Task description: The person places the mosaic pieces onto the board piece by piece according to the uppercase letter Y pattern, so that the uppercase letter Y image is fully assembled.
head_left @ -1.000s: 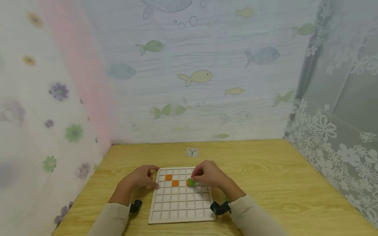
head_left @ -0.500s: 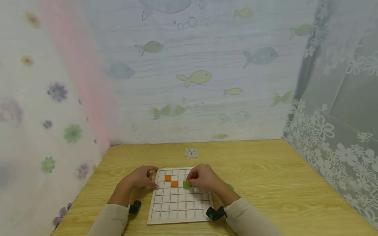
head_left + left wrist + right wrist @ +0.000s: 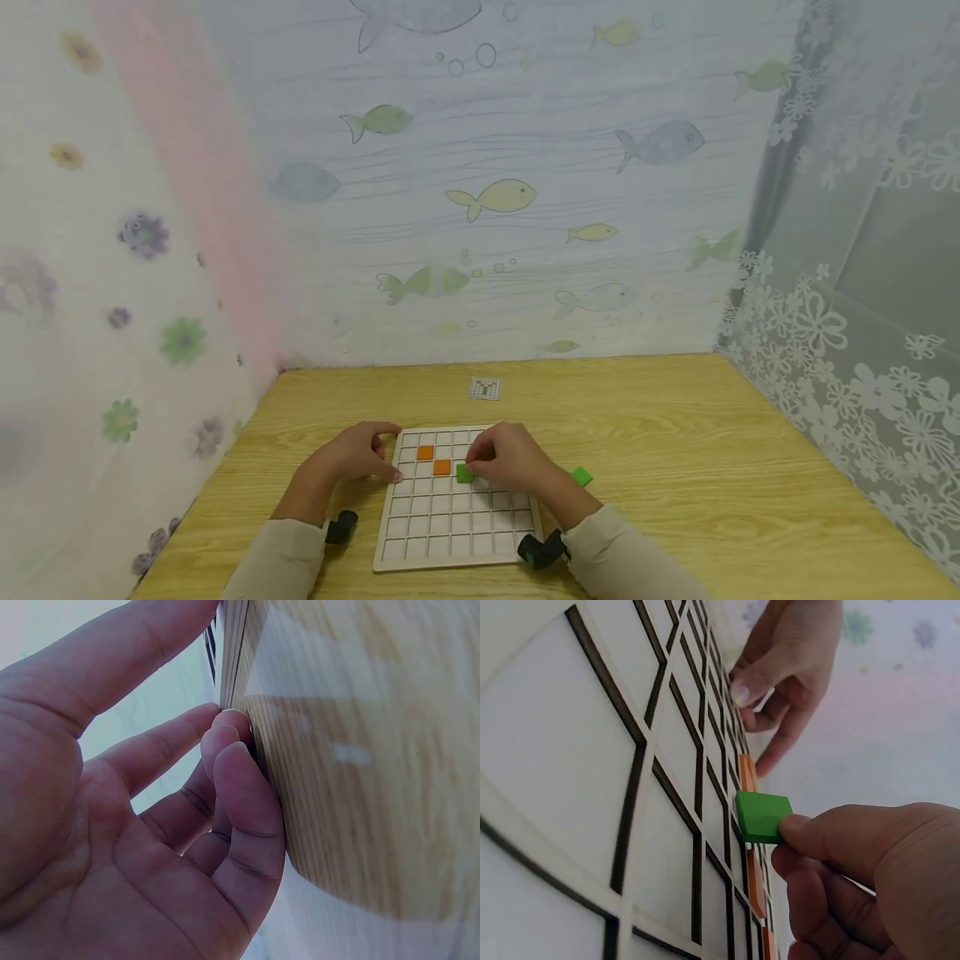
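A pale wooden grid board (image 3: 450, 562) lies on the table. Two orange tiles (image 3: 425, 452) (image 3: 748, 772) sit in its upper left cells in the head view; more orange (image 3: 756, 881) shows beyond the green tile in the right wrist view. My right hand (image 3: 510, 458) pinches a green square tile (image 3: 763, 816) between thumb and fingertips, tilted close over a cell to the right of the second orange tile. My left hand (image 3: 352, 454) rests along the board's left edge, thumb at the rim and index finger near the far corner; its other fingers (image 3: 251, 787) bend loosely against the tabletop.
Another green tile (image 3: 581, 477) lies on the wooden table (image 3: 712, 500), right of the board and partly behind my right forearm. Beyond the board is a small printed grid card (image 3: 485, 388). Patterned curtains (image 3: 495, 317) enclose the table's back and sides.
My right hand has moved left with the green tile, from over an orange tile to the cell beside the second orange one. The loose green tile has come into view; the left hand stays put.
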{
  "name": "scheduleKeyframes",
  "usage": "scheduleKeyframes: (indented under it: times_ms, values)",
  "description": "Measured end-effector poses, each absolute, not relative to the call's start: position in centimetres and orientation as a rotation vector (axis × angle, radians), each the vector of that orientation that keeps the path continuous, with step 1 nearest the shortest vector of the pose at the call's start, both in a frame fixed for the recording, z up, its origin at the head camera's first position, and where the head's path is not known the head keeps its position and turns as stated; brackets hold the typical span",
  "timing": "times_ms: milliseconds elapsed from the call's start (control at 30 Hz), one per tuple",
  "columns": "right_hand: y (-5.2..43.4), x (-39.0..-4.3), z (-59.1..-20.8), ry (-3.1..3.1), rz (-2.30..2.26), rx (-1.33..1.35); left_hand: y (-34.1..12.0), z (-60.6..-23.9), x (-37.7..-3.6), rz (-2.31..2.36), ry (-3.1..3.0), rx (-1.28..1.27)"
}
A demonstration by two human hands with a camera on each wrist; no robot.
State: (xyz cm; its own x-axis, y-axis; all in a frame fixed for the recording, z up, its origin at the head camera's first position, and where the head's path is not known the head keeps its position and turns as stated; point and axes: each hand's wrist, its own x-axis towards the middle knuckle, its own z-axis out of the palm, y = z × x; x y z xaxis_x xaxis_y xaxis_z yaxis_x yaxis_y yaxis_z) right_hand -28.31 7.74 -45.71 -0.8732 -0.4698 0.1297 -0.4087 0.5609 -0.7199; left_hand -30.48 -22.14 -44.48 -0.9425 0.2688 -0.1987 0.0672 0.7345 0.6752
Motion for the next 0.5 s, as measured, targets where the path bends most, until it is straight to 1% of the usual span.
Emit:
scheduleKeyframes:
  times_ms: [500]
  values:
    - [6.85,-27.85,-45.91,2.738,-1.217,-0.794,-22.1,-44.35,-30.36,1.031,2.639,0.282]
